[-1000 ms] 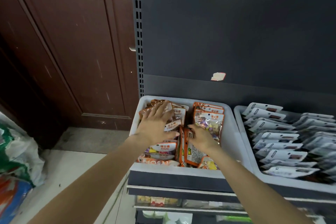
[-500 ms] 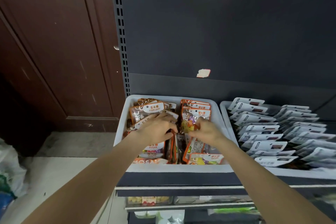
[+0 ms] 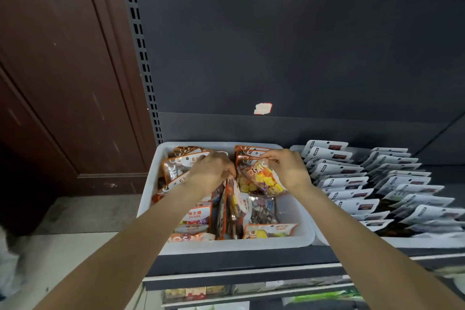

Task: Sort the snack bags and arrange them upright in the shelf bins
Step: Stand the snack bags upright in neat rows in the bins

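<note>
Over white bin [image 3: 297,211], right hand [image 3: 289,170] pinching candy bag [image 3: 264,178]

I see a dark grey metal shelf [image 3: 251,263] with a pale strip along its near edge. Two white plastic bins sit directly on it, side by side and just touching. The left bin [image 3: 148,196] holds orange-trimmed snack bags [image 3: 264,211], some upright at the far end, others lying loose near the front. The right bin [image 3: 392,241] holds white-topped bags [image 3: 352,181] in two leaning rows. Behind both bins rises the shelf's dark back panel [image 3: 302,45], with a slotted upright [image 3: 141,53] at its left edge.
</note>
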Demonstrator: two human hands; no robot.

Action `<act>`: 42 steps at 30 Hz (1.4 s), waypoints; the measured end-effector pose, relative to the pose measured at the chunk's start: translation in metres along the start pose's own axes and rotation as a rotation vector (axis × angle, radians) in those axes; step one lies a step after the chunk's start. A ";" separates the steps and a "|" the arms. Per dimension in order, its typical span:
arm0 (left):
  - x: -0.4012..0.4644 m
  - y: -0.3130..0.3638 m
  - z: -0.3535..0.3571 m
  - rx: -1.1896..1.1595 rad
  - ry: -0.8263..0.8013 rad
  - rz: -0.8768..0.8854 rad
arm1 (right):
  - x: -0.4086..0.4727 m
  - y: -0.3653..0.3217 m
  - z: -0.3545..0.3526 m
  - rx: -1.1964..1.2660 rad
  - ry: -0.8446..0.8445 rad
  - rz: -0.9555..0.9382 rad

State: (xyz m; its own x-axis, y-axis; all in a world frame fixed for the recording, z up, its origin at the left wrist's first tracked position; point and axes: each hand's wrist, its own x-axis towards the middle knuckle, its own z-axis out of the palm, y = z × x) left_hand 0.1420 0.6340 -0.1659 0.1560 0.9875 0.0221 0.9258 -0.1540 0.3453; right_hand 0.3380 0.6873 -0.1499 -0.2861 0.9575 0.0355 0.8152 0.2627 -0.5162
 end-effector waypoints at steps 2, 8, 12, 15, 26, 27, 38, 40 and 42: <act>0.004 0.001 -0.008 -0.021 0.115 -0.060 | 0.005 0.000 0.001 -0.006 0.015 -0.011; 0.023 0.016 0.004 -0.059 0.200 -0.171 | 0.013 -0.001 0.004 0.014 -0.163 0.107; 0.034 0.026 0.021 -0.100 0.188 -0.191 | 0.010 0.017 0.009 0.043 -0.239 0.187; 0.037 0.029 0.028 -0.126 0.182 -0.203 | 0.009 0.024 0.013 -0.189 -0.232 0.134; 0.002 0.028 0.048 0.082 -0.179 0.149 | -0.010 0.024 0.020 -0.470 -0.032 -0.195; 0.003 0.029 0.049 0.165 -0.195 0.167 | -0.015 0.026 0.021 -0.500 -0.020 -0.252; -0.014 0.013 0.060 0.646 -0.269 0.208 | -0.019 0.060 0.053 -0.781 -0.268 -0.275; -0.013 0.015 0.059 0.578 -0.256 0.181 | -0.014 0.057 0.052 -0.803 -0.234 -0.303; -0.014 0.014 0.059 0.549 -0.233 0.177 | -0.011 0.052 0.053 -0.813 -0.257 -0.416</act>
State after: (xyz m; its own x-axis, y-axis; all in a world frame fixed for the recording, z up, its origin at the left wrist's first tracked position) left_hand 0.1730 0.6164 -0.2164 0.3369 0.9217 -0.1923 0.9114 -0.3705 -0.1790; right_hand 0.3569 0.6839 -0.2220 -0.6555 0.7387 -0.1570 0.6963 0.6717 0.2530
